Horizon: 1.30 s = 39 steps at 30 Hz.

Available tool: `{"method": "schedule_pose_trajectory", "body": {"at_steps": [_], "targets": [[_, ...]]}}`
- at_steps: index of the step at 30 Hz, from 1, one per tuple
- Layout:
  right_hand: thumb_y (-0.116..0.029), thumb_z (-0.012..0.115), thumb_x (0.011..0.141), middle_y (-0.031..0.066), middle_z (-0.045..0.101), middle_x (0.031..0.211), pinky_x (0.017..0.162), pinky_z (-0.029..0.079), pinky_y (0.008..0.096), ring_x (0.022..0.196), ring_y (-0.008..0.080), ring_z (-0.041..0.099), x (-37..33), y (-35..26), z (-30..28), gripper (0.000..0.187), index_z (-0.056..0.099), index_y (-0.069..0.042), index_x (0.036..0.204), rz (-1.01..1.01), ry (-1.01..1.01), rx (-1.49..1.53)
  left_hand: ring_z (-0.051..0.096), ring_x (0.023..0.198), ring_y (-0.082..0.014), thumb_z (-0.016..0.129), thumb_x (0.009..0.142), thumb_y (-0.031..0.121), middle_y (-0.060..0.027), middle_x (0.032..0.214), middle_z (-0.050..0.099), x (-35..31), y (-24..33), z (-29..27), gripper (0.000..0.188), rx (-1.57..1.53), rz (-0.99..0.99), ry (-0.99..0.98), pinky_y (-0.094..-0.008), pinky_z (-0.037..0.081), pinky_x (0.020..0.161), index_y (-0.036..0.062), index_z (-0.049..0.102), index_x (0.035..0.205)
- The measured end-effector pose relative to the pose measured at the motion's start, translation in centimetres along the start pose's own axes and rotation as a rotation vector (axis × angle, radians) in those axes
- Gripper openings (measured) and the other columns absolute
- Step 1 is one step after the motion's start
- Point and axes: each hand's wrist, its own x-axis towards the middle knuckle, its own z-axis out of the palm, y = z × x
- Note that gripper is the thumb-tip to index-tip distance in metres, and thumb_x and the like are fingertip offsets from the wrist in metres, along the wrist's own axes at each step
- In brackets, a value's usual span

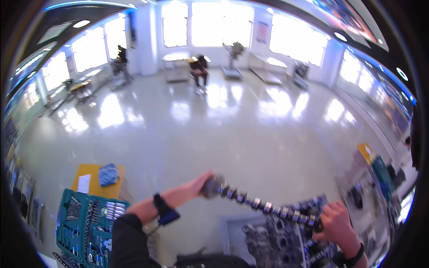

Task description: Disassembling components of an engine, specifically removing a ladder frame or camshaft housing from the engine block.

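A metal camshaft (260, 205) with shiny lobes is held up in both my hands, slanting down from left to right. My left hand (204, 182) is closed at its left end, by the round grey wheel (213, 186). Around the right end, the fingers of my right hand (333, 222) are wrapped. Beneath the shaft lies a dark grey engine (272, 241) with round openings in its top. The right hand is just above the engine's right side; part of the engine is hidden by the shaft and that hand.
An open green tool case (87, 228) with sockets and wrenches lies at the left. Behind it, a yellow tabletop (96, 172) bears a blue cloth (108, 174) and white paper (84, 183). Far off, a person (199, 71) is near the windows, among engine stands (232, 71).
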Motion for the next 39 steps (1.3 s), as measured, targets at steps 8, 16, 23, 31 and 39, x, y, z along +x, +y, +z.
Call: {"method": "schedule_pose_trajectory", "body": {"at_steps": [8,16,23,31,39], "targets": [[-0.036,0.074,0.048,0.0026,0.05,0.068,0.067,0.04,0.0329,0.073,0.0204,0.051,19.2,-16.1,1.7,0.034,0.056,-0.008,0.055,-0.651,0.013,0.061,0.063,0.079,-0.0199,0.041,0.091,0.051,-0.009,0.089,0.065,-31.1,-9.5,-17.9,0.05,-0.294,0.12,0.385,-0.0375,0.053,0.07,0.0063,0.061,0.102],[-0.039,0.069,0.056,0.0006,0.05,0.07,0.065,0.039,0.0313,0.074,0.0176,0.049,33.1,-34.6,4.1,0.031,0.057,-0.01,0.056,-1.225,0.003,0.149,0.065,0.075,-0.0199,0.034,0.092,0.052,-0.0082,0.089,0.066,-50.9,-22.7,-14.6,0.053,-0.651,0.236,0.92,-0.0362,0.055,0.066,0.0072,0.06,0.103],[-0.036,0.067,0.055,0.0016,0.052,0.073,0.066,0.039,0.0314,0.079,0.019,0.05,40.1,-54.3,5.4,0.029,0.056,-0.009,0.056,-1.757,0.004,0.211,0.064,0.091,-0.0259,0.034,0.089,0.055,-0.0108,0.099,0.066,-59.3,-35.4,-8.1,0.054,-0.913,0.27,1.292,-0.0475,0.054,0.07,0.0117,0.059,0.109],[-0.035,0.074,0.048,0.0023,0.062,0.081,0.074,0.04,0.0355,0.091,0.0224,0.056,37.8,-70.0,12.2,0.035,0.069,-0.008,0.07,-2.141,-0.13,0.237,0.049,0.067,-0.0154,0.057,0.085,0.031,-0.0039,0.077,0.053,-58.8,-46.6,-0.6,0.027,-1.505,0.798,1.046,-0.0281,0.044,0.063,0.0053,0.055,0.094],[-0.034,0.074,0.038,0.0049,0.064,0.082,0.077,0.043,0.0372,0.089,0.0243,0.058,26.6,-81.0,13.0,0.043,0.07,-0.01,0.073,-2.359,-0.144,0.11,0.05,0.069,-0.0166,0.056,0.085,0.032,-0.0047,0.079,0.053,-60.9,-46.0,-1.8,0.029,-1.7,0.684,1.298,-0.0294,0.045,0.064,0.0054,0.055,0.096]]}}
